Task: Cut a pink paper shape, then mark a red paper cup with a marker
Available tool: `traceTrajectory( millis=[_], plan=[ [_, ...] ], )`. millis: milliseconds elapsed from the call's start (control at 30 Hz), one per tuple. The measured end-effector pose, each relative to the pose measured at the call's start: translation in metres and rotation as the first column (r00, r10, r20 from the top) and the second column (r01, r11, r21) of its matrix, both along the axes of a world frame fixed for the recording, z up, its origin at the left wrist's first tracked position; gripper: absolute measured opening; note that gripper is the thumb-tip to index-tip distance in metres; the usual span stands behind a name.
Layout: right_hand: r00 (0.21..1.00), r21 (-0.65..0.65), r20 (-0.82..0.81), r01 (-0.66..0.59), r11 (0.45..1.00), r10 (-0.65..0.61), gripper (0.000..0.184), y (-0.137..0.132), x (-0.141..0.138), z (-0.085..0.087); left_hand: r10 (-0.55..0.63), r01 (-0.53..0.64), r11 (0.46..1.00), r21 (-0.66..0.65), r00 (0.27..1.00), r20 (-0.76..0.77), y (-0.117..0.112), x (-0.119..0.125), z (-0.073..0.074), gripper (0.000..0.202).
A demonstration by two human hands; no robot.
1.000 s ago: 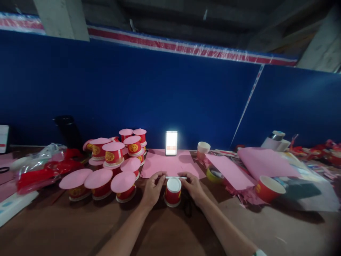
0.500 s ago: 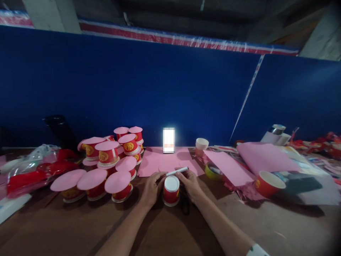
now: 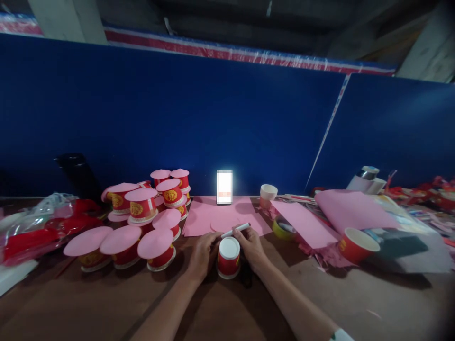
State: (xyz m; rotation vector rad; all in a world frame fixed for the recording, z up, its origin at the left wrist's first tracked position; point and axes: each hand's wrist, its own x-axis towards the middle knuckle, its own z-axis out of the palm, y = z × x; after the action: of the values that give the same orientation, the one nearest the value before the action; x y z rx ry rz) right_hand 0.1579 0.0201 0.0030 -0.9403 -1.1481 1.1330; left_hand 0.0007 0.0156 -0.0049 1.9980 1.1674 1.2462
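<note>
A red paper cup [image 3: 229, 258] with a yellow print stands upside down on the brown table, its white base up. Just behind it, a white pen-shaped stick [image 3: 236, 230] with a dark end lies across between my hands. My right hand [image 3: 253, 246] is closed around the stick's right part. At the stick's left end, the fingers of my left hand [image 3: 204, 253] are closed, their tips partly hidden. Pink paper sheets [image 3: 199, 218] lie flat behind my hands, with a curved cut edge showing.
Several upturned red cups with pink paper cone tops [image 3: 155, 244] crowd the left side. A lit phone [image 3: 224, 187] stands at the back. To the right are a pale cup [image 3: 268, 192], a yellow-green tape roll [image 3: 283, 228], loose pink sheets [image 3: 305, 222] and another red cup [image 3: 357, 246].
The view has shifted slightly. Both hands keep nearly the same place around the stick, and the right fingers have shifted a little along it. The cup stays put.
</note>
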Motion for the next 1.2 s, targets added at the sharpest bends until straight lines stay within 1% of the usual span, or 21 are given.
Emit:
traceTrajectory(
  millis=[233, 333, 500, 633, 700, 867, 1067, 1200],
  plan=[
    [0.999, 0.037, 0.034, -0.006, 0.999, 0.004, 0.025, 0.0014, 0.0, -0.0026, -0.039, 0.041, 0.999, 0.033, 0.998, -0.051, -0.0003, -0.0018, 0.0007, 0.026],
    [0.999, 0.059, 0.044, 0.007, 0.998, -0.009, 0.023, -0.0005, -0.0012, -0.0032, -0.024, 0.027, 0.999, 0.037, 0.997, -0.072, 0.0004, -0.0022, -0.002, 0.028],
    [0.993, 0.063, 0.1, 0.056, 0.996, -0.063, 0.023, -0.0021, -0.0026, -0.0038, -0.022, 0.024, 0.999, 0.024, 0.997, -0.077, 0.0018, -0.0019, -0.006, 0.027],
    [0.992, 0.063, 0.1, 0.066, 0.996, -0.072, 0.025, -0.0014, -0.003, -0.0037, -0.032, 0.032, 0.999, 0.012, 0.998, -0.052, 0.0022, -0.0017, -0.0064, 0.025],
    [0.992, 0.065, 0.104, 0.069, 0.996, -0.075, 0.025, -0.0016, -0.003, -0.0027, -0.04, 0.04, 0.999, 0.008, 0.999, -0.032, 0.0021, -0.0017, -0.0062, 0.025],
    [0.991, 0.058, 0.113, 0.065, 0.996, -0.072, 0.026, -0.0014, -0.0021, -0.0012, -0.049, 0.049, 0.999, 0.0, 0.998, -0.048, 0.0017, -0.002, -0.0046, 0.025],
    [0.992, 0.061, 0.107, 0.062, 0.996, -0.069, 0.027, 0.0015, -0.0012, -0.006, -0.064, 0.064, 0.998, -0.014, 0.998, 0.016, 0.0013, -0.0003, -0.0019, 0.024],
    [0.992, 0.061, 0.097, 0.078, 0.995, -0.084, 0.027, 0.001, -0.0028, -0.0086, -0.06, 0.06, 0.998, -0.017, 0.998, 0.0, -0.0015, 0.0019, 0.0019, 0.022]
  ],
)
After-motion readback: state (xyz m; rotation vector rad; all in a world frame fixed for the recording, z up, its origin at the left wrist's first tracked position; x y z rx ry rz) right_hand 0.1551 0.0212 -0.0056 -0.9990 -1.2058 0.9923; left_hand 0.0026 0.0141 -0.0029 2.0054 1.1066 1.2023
